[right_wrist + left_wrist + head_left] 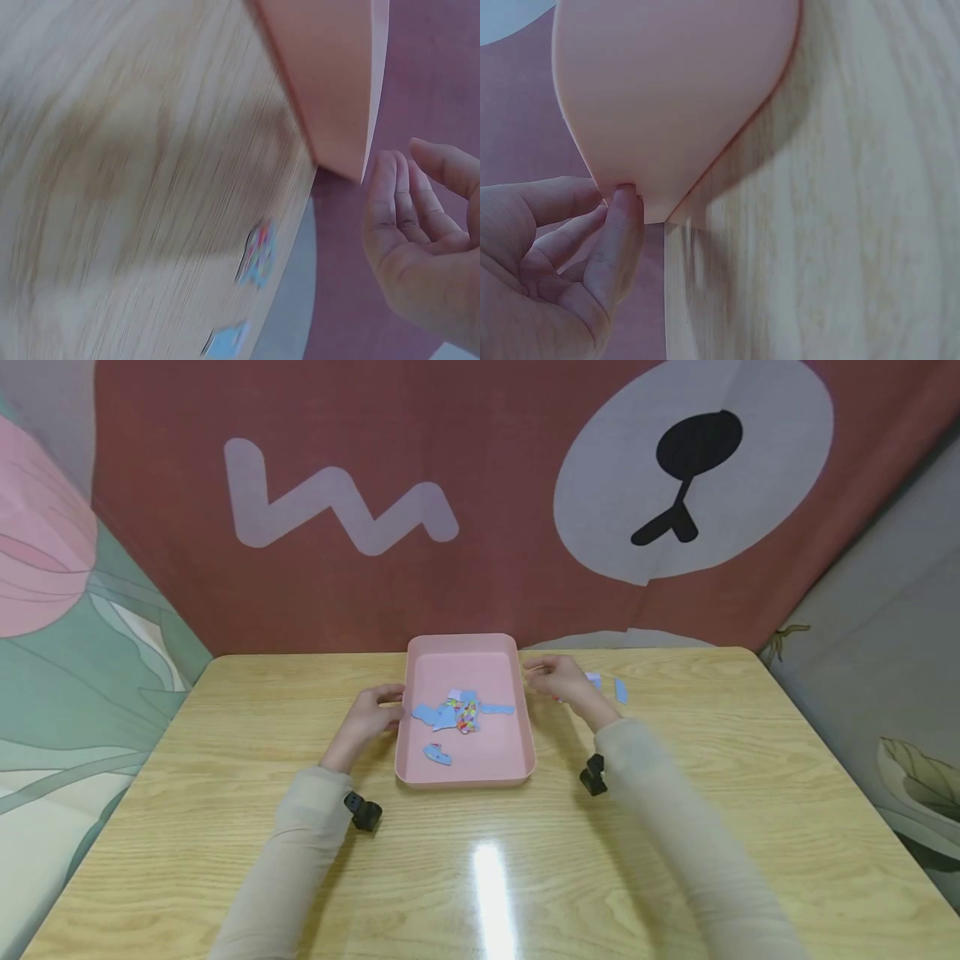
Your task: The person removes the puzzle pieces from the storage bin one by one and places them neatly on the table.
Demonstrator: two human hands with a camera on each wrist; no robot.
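A pink rectangular tray (465, 768) stands on the table near its back edge. Inside it lie several flat blue and multicoloured pieces that look like puzzle pieces (445, 717), bunched in the middle, with one separate piece (437, 754) closer to the front. My left hand (369, 714) pinches the tray's left rim; in the left wrist view its thumb (622, 225) presses the outer wall. Beside the right wall is my right hand (562, 679), its fingers loosely bent and slightly apart from the tray in the right wrist view, holding nothing.
Right of the tray, a few loose pieces lie on the wooden table (480, 877), among them a blue piece (621, 691) and a multicoloured piece (258, 253) partly behind the right hand in the head view. A brown printed cloth (495, 568) hangs behind the table.
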